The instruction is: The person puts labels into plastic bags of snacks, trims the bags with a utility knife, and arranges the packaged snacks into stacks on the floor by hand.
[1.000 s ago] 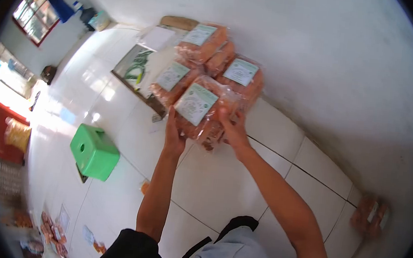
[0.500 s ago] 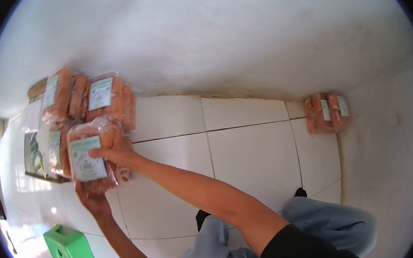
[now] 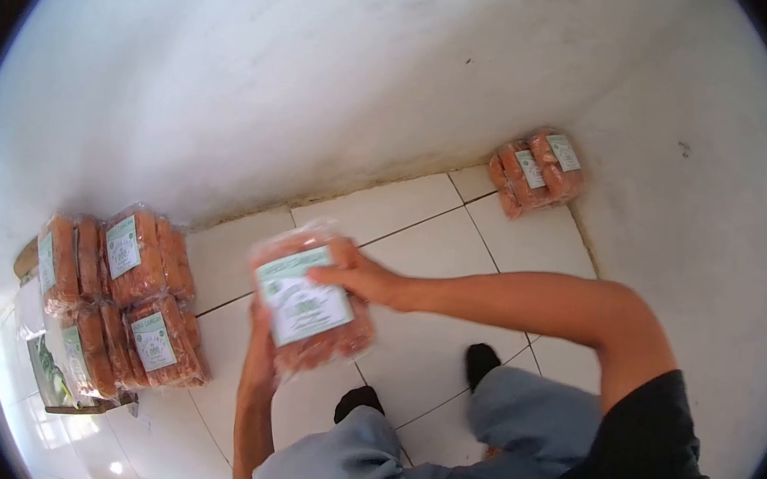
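Note:
A clear plastic pack [image 3: 334, 337] of orange-brown pieces, with a green and white label, is held up in front of me, over the floor. My right hand [image 3: 364, 279] grips its right side, the thumb lying over the label's edge. Along its lower left side my left hand [image 3: 262, 343] is closed on it; most of those fingers are hidden behind the pack. To the left, similar labelled packs [image 3: 155, 343] stand side by side in two rows against the wall.
In the far corner sits another group of packs [image 3: 537, 173]. A tray-like thing with a leafy picture [image 3: 50, 375] lies beside the left stack. The white wall [image 3: 324, 79] rises behind the tiled floor [image 3: 385, 217]. My black-socked feet [image 3: 358, 402] are close below the pack.
Both hands have carried the pack away from the left stack, rightwards. My view has turned toward the right, and the green stool has almost left it.

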Motion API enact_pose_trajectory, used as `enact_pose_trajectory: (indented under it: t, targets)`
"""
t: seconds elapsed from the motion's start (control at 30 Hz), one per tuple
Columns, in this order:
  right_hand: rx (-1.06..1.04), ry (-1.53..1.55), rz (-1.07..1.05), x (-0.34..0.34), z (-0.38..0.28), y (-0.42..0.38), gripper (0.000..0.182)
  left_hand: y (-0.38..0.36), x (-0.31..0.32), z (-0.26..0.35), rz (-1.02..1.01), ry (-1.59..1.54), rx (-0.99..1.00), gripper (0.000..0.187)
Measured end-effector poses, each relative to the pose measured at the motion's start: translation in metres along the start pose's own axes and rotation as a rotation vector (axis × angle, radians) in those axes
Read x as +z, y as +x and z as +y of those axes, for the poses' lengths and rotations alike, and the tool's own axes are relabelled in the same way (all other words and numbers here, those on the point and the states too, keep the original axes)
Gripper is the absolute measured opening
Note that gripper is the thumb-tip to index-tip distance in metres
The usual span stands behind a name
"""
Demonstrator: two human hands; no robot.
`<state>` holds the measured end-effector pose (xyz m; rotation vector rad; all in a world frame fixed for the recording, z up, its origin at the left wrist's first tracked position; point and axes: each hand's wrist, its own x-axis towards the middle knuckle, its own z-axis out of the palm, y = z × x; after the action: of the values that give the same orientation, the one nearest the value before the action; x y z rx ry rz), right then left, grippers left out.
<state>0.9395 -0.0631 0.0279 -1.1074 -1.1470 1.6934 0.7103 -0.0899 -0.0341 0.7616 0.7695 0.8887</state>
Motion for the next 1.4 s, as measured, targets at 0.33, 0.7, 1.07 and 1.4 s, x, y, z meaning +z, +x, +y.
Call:
enact_pose_trajectory:
  t: [0.33,0.7,1.07,1.4]
  targets:
    - [0.154,0.106,0.501,-0.199,0.032,-0.057,0.067,0.176,0.166,-0.044,-0.330,0.667,-0.472,0.124]
    - [0.073,-0.467,0.811,-0.289,0.052,-0.044,0.082,0.246,0.165,-0.167,0.193,0.586,-0.073,0.088]
    - [0.201,-0.294,0.752,-0.323,0.071,-0.062,0.092,0.225,0.170,-0.139,0.104,0.985,-0.222,0.082]
    - [0.030,-0.783,0.724,-0.352,0.090,-0.072,0.085,0.216,0.161,-0.147,0.192,0.957,0.132,0.089]
